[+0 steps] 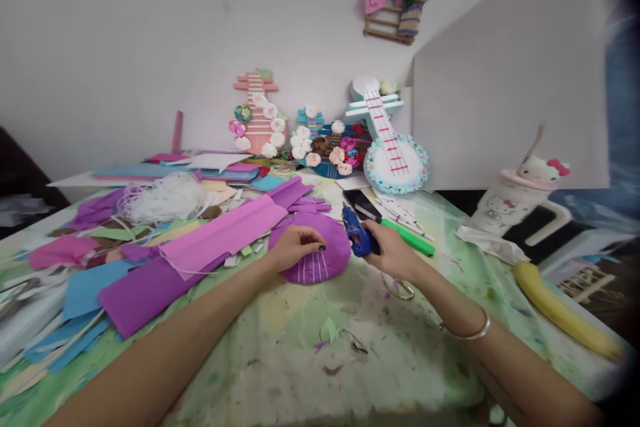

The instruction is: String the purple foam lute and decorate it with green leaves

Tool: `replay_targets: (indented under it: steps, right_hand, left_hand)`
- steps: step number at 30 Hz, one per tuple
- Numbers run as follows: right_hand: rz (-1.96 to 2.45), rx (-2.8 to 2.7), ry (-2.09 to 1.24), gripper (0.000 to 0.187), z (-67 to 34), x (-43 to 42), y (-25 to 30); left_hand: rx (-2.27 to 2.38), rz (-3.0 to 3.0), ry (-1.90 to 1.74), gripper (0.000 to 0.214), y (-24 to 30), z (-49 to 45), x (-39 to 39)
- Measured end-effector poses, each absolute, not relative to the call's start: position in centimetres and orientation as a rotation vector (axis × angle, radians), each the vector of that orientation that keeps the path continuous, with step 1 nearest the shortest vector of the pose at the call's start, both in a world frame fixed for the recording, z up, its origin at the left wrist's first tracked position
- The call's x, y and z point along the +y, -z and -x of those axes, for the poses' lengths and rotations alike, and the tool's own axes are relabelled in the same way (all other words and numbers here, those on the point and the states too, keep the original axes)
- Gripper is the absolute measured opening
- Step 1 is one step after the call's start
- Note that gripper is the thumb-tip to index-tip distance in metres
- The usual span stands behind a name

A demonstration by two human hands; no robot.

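My left hand [296,247] is over a round purple craft-paper body [337,250] of a small instrument model, thumb and fingertips pinched together. Thin white strings [314,268] run down the purple disc below those fingertips; whether one is in the pinch is too small to tell. A purple neck with short crosspieces [310,205] extends from the far side of the disc. My right hand [393,250] is closed round a blue hot glue gun [356,232], held just right of the disc. Gold-handled scissors [400,288] lie below that hand.
Pink crepe paper [225,237], purple paper [160,293] and a tangle of white string [163,199] cover the left side. Finished models, including a white-and-blue one [395,163], lean at the back. A green stick-shaped item [410,237], a banana [565,310] and a tumbler [510,203] are right.
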State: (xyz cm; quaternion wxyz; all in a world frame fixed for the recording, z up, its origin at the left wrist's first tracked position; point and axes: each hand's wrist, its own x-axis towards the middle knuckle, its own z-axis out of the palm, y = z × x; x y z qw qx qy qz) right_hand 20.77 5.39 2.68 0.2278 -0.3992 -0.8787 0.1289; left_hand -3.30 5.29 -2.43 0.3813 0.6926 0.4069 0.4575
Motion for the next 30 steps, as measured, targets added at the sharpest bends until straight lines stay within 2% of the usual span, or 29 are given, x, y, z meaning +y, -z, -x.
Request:
replay_targets:
  steps: [6, 11, 13, 19, 25, 30]
  right_hand:
    - [1.026, -2.462, -0.358, 0.024, -18.9, 6.3, 1.2]
    - [0.895, -2.307, -0.324, 0.017, -19.4, 6.2, 1.2]
    - [0.909, -2.201, -0.435, 0.016, -19.8, 6.4, 0.9]
    - [1.118, -1.781, -1.149, 0.026, -21.5, 7.2, 0.4]
    - [1.084, -1.772, -1.414, 0.021, -22.6, 7.7, -0.2]
    - [1.145, -1.827, -1.468, 0.021, -22.3, 7.3, -0.8]
  left_hand:
    - [1.053, -1.711, -1.247, 0.011, 2.9, 3.0, 5.1]
    - [1.108, -1.685, -1.229, 0.012, 2.9, 3.0, 5.1]
    - [1.116, -1.678, -1.212, 0.013, 2.8, 3.1, 5.1]
    - [1.159, -1.595, -1.255, 0.016, 2.6, 3.2, 5.0]
    - [1.228, -1.573, -1.305, 0.016, 2.4, 3.0, 4.9]
    - [1.207, -1.543, -1.288, 0.015, 2.3, 2.9, 5.1]
